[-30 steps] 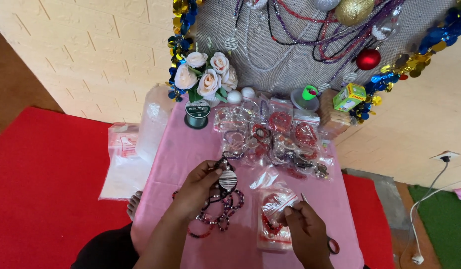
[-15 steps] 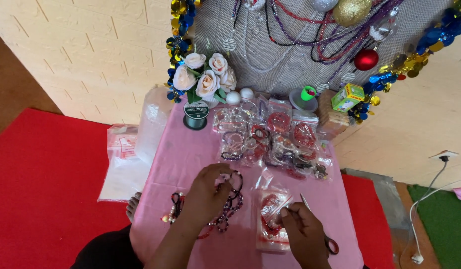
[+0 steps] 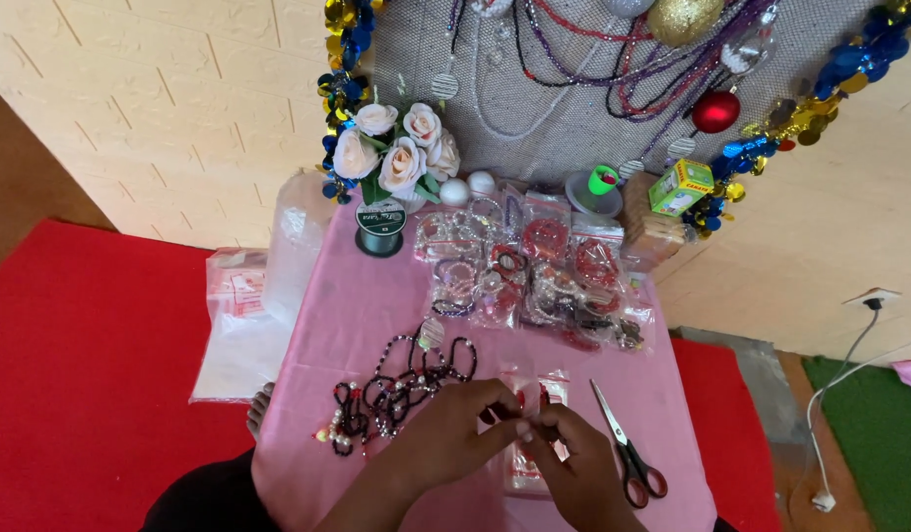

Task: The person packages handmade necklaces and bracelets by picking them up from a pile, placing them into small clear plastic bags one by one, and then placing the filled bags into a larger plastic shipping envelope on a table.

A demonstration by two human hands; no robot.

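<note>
My left hand (image 3: pixel 453 433) and my right hand (image 3: pixel 573 471) meet over the near part of the pink table (image 3: pixel 347 315). Their fingertips pinch together on a small clear plastic bag of red beads (image 3: pixel 530 463) that lies under them. A tangle of dark beaded strings (image 3: pixel 396 384) rests on the cloth just left of my left hand. Scissors (image 3: pixel 628 448) with dark handles lie on the table right of my right hand.
Several clear packets of beads and bracelets (image 3: pixel 534 271) fill the far half of the table. A green thread spool (image 3: pixel 379 229) and white fabric roses (image 3: pixel 396 153) stand at the back left. Plastic bags (image 3: pixel 240 315) lie on the red mat to the left.
My left hand has let the dark beaded strings down on the cloth and moved right to join my right hand on the small bag.
</note>
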